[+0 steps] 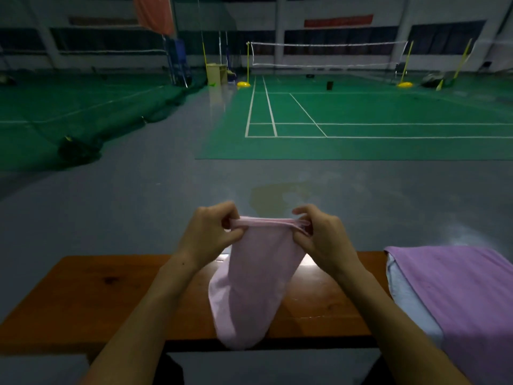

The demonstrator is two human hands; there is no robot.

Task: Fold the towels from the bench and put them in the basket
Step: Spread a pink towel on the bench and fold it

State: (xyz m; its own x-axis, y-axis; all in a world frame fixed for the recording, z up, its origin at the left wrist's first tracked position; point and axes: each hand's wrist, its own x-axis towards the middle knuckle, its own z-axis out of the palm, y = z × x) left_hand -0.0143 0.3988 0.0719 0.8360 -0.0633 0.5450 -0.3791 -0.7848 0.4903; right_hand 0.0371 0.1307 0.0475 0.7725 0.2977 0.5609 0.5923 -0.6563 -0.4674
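A pale pink towel (255, 282) hangs doubled over above the wooden bench (97, 290). My left hand (208, 234) pinches its top edge at the left corner. My right hand (319, 237) pinches the same edge at the right corner, with the layers gathered between fingers and thumb. The towel's lower end droops past the bench's front edge. A purple towel (458, 287) lies spread at the bench's right end, on top of a light blue towel (402, 293) whose edge shows along its left side. No basket is in view.
Beyond the bench lies a grey floor (138, 195) and then a green badminton court (361, 115) with a net and yellow posts. A dark bundle of netting (77, 148) sits on the floor at the left.
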